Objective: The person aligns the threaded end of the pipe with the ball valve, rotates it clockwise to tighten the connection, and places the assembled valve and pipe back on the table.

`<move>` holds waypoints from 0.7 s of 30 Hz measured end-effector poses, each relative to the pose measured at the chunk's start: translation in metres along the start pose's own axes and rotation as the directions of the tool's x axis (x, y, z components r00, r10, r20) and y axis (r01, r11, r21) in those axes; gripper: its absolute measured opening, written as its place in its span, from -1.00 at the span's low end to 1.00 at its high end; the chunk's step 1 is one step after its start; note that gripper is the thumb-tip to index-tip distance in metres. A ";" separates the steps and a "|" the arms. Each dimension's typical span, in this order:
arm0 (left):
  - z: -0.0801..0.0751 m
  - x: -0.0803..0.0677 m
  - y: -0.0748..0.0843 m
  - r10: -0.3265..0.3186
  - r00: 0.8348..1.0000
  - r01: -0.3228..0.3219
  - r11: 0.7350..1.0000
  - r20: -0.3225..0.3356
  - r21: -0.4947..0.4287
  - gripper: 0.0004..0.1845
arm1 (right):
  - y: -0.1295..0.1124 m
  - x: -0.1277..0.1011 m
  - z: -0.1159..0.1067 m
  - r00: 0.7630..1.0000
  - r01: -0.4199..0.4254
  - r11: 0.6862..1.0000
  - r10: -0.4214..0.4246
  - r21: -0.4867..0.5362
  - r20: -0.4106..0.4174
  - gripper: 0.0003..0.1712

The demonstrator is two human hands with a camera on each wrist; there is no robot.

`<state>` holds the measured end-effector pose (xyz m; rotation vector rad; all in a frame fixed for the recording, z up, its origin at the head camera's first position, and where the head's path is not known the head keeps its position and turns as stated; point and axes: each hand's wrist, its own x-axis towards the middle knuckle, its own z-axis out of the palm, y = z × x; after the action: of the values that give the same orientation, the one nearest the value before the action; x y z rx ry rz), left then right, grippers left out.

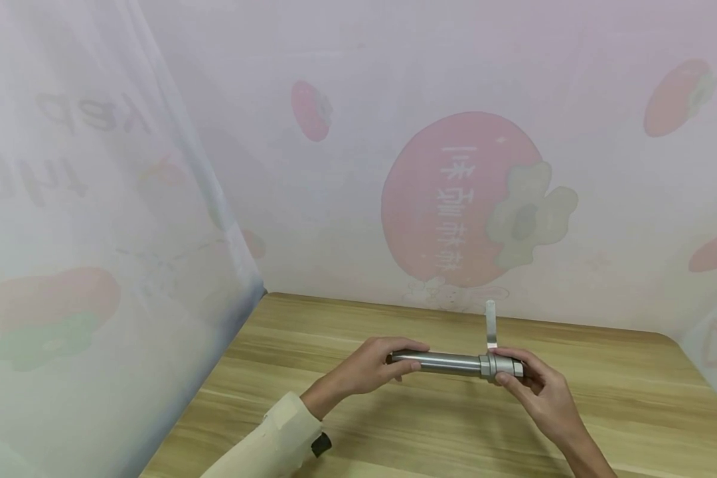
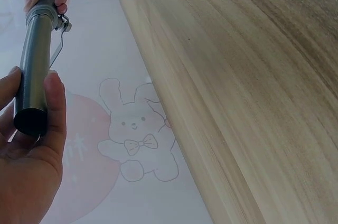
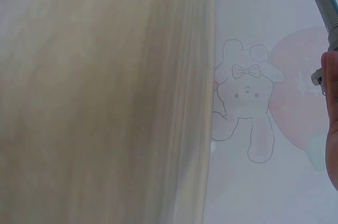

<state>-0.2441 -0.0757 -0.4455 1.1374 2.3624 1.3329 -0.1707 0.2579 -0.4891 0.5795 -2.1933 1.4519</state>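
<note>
Gleaming grey metal cylinder, lever upright

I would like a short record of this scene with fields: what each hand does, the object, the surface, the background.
left hand: grips the plain end of the metal cylinder
right hand: holds the collared end, where a thin lever stands up
object position: level, held above the wooden table, not touching it
background: pale curtain with red fruit prints
</note>
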 end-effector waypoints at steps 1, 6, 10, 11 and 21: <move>0.000 0.000 0.000 0.000 1.000 0.000 1.000 0.000 0.002 -0.58 | 0.000 0.000 0.000 1.000 0.001 1.000 -0.001 0.000 0.000 -0.53; 0.000 0.001 0.000 -0.001 1.000 0.002 1.000 -0.005 0.012 -0.57 | 0.000 0.001 -0.001 1.000 0.000 1.000 0.000 0.006 -0.001 -0.52; 0.000 0.001 0.000 0.005 1.000 -0.004 1.000 -0.015 0.025 -0.57 | 0.001 0.001 -0.001 1.000 -0.002 1.000 0.002 0.008 0.001 -0.50; 0.000 0.001 0.000 0.008 1.000 -0.008 1.000 -0.017 0.029 -0.57 | 0.001 0.001 -0.002 1.000 -0.003 1.000 0.003 0.008 0.002 -0.49; 0.000 0.001 0.000 0.067 0.998 -0.066 0.996 -0.018 0.065 -0.55 | 0.001 0.001 -0.003 1.000 -0.002 1.000 0.002 0.020 0.009 -0.49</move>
<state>-0.2447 -0.0752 -0.4455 1.2367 2.4177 1.3040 -0.1714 0.2613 -0.4886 0.5920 -2.1889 1.4762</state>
